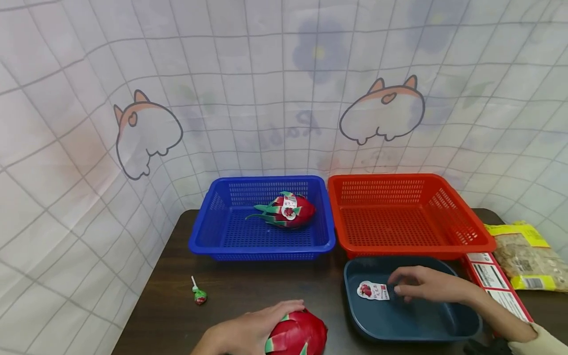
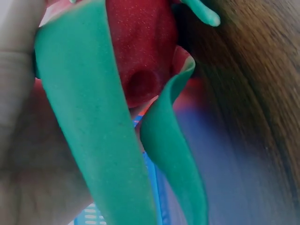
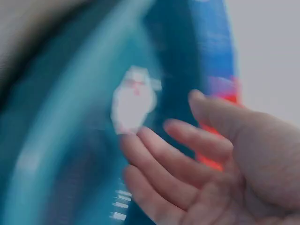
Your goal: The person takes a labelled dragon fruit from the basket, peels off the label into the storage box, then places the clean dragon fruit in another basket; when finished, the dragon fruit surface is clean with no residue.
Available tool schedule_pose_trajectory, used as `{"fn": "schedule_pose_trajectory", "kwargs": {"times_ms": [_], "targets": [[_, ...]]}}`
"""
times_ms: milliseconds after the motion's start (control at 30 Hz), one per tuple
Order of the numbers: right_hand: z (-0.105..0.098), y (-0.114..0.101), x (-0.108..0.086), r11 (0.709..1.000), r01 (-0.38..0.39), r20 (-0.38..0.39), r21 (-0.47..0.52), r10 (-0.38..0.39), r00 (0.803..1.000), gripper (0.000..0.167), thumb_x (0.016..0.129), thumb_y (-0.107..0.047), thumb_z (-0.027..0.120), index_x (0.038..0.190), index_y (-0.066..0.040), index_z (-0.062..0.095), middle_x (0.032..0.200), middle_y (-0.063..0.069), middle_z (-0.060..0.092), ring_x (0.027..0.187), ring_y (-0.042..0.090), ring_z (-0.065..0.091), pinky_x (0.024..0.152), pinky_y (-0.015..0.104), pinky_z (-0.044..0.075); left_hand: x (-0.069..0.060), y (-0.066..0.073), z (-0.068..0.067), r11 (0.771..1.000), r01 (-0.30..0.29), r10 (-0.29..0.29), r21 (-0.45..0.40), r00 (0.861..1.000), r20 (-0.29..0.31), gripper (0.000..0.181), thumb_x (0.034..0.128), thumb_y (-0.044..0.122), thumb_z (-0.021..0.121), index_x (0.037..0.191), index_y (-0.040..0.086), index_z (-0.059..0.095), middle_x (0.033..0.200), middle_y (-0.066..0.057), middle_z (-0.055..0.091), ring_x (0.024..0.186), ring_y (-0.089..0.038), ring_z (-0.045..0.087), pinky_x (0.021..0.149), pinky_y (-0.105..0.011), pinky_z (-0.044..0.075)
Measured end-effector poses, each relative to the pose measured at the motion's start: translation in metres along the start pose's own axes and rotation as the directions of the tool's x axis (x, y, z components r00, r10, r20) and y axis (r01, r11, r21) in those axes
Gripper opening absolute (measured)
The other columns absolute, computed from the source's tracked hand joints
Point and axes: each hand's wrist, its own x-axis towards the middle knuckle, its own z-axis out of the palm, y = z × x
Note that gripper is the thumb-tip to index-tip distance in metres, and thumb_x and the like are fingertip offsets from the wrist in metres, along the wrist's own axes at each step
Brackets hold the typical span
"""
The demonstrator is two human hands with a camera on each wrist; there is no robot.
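Observation:
A red dragon fruit (image 1: 303, 331) with green leaf-like scales is gripped by my left hand (image 1: 248, 328) at the table's front edge. Its long green tips fill much of the left wrist view, beside part of the hand (image 2: 23, 122). Over the dark blue tray (image 1: 417, 328) hovers my right hand (image 1: 432, 284), fingers loosely bent and nothing held. Just left of its fingertips lies a white label (image 1: 373, 291) with a dragon fruit picture. In the right wrist view the label (image 3: 132, 101) is blurred; whether a finger touches it I cannot tell.
Behind stand a blue basket (image 1: 262, 256) holding another labelled dragon fruit (image 1: 295, 211) and a red basket (image 1: 381, 222). A green-wrapped lollipop (image 1: 199, 296) lies at left. A red-and-white box (image 1: 490, 276) and a yellow-clear bag (image 1: 530, 256) lie at right.

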Motion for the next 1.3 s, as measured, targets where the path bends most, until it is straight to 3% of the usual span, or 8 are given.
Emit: {"fn": "schedule_pose_trajectory", "kwargs": {"times_ms": [267, 633, 767, 867, 967, 1100, 1200, 1300], "targets": [[-0.02, 0.003, -0.046, 0.982, 0.178, -0.309, -0.069, -0.191, 0.932, 0.03, 0.099, -0.007, 0.051, 0.127, 0.004, 0.051, 0.105, -0.016, 0.066, 0.088, 0.008, 0.07, 0.074, 0.019, 0.056, -0.002, 0.008, 0.003, 0.993, 0.107, -0.105, 0.047, 0.994, -0.04, 0.089, 0.0719, 0.042, 0.082, 0.14, 0.05, 0.027, 0.142, 0.021, 0.043, 0.121, -0.008, 0.05, 0.084, -0.028, 0.056], [-0.044, 0.046, -0.076, 0.968, -0.17, -0.813, -0.187, -0.056, 0.579, 0.064, 0.093, -0.023, 0.065, 0.148, -0.005, 0.037, 0.124, -0.021, 0.049, 0.091, -0.023, 0.039, 0.066, 0.002, 0.042, -0.004, 0.011, 0.003, 0.981, 0.134, -0.126, 0.141, 0.99, -0.06, 0.087, 0.0719, 0.045, 0.081, 0.139, 0.05, 0.025, 0.136, 0.021, 0.045, 0.117, -0.006, 0.051, 0.085, -0.031, 0.056], [-0.048, 0.06, -0.076, 0.971, -0.196, -0.867, -0.138, -0.023, 0.497, 0.072, 0.094, -0.024, 0.062, 0.154, -0.01, 0.026, 0.152, 0.008, 0.039, 0.113, 0.007, 0.043, 0.076, 0.005, 0.043, -0.002, 0.011, 0.004, 0.982, 0.114, -0.107, 0.149, 0.993, -0.058, 0.088, 0.0717, 0.046, 0.081, 0.139, 0.05, 0.025, 0.137, 0.021, 0.045, 0.117, -0.004, 0.051, 0.085, -0.028, 0.056], [-0.05, 0.065, -0.073, 0.965, -0.222, -0.876, -0.136, -0.012, 0.482, 0.074, 0.094, -0.025, 0.06, 0.154, -0.005, 0.021, 0.152, 0.034, 0.026, 0.122, 0.042, 0.032, 0.1, 0.047, 0.049, -0.001, 0.01, 0.005, 0.982, 0.093, -0.085, 0.164, 0.995, -0.055, 0.087, 0.0726, 0.046, 0.08, 0.139, 0.049, 0.025, 0.139, 0.021, 0.043, 0.117, -0.002, 0.05, 0.086, -0.026, 0.055], [-0.051, 0.071, -0.069, 0.958, -0.245, -0.875, -0.148, -0.011, 0.484, 0.077, 0.092, -0.026, 0.06, 0.153, -0.001, 0.019, 0.149, 0.039, 0.024, 0.122, 0.055, 0.024, 0.09, 0.082, 0.027, -0.001, 0.011, 0.005, 0.982, 0.077, -0.069, 0.175, 0.996, -0.053, 0.086, 0.0732, 0.046, 0.079, 0.139, 0.049, 0.025, 0.141, 0.021, 0.041, 0.117, -0.001, 0.05, 0.087, -0.026, 0.054], [-0.053, 0.083, -0.065, 0.952, -0.259, -0.86, -0.163, -0.009, 0.509, 0.081, 0.092, -0.027, 0.061, 0.153, 0.002, 0.015, 0.146, 0.041, 0.027, 0.115, 0.054, 0.03, 0.081, 0.078, 0.038, -0.002, 0.012, 0.005, 0.982, 0.069, -0.062, 0.174, 0.997, -0.048, 0.086, 0.0729, 0.046, 0.08, 0.139, 0.048, 0.025, 0.142, 0.021, 0.041, 0.117, 0.0, 0.049, 0.087, -0.024, 0.054], [-0.055, 0.092, -0.064, 0.958, -0.209, -0.842, -0.195, -0.054, 0.537, 0.079, 0.091, -0.024, 0.064, 0.152, 0.002, 0.021, 0.138, 0.036, 0.039, 0.11, 0.024, 0.047, 0.072, 0.046, 0.059, -0.003, 0.013, 0.004, 0.982, 0.058, -0.05, 0.179, 0.998, -0.045, 0.085, 0.0729, 0.045, 0.08, 0.138, 0.047, 0.026, 0.141, 0.02, 0.041, 0.117, 0.001, 0.049, 0.086, -0.023, 0.054], [-0.057, 0.1, -0.063, 0.958, -0.173, -0.825, -0.229, -0.097, 0.556, 0.075, 0.089, -0.02, 0.067, 0.15, 0.002, 0.027, 0.128, 0.031, 0.048, 0.091, -0.012, 0.042, 0.061, 0.012, 0.046, -0.003, 0.012, 0.004, 0.982, 0.056, -0.048, 0.181, 0.998, -0.045, 0.085, 0.073, 0.045, 0.08, 0.138, 0.047, 0.026, 0.14, 0.02, 0.042, 0.116, 0.001, 0.05, 0.085, -0.022, 0.054]]}}
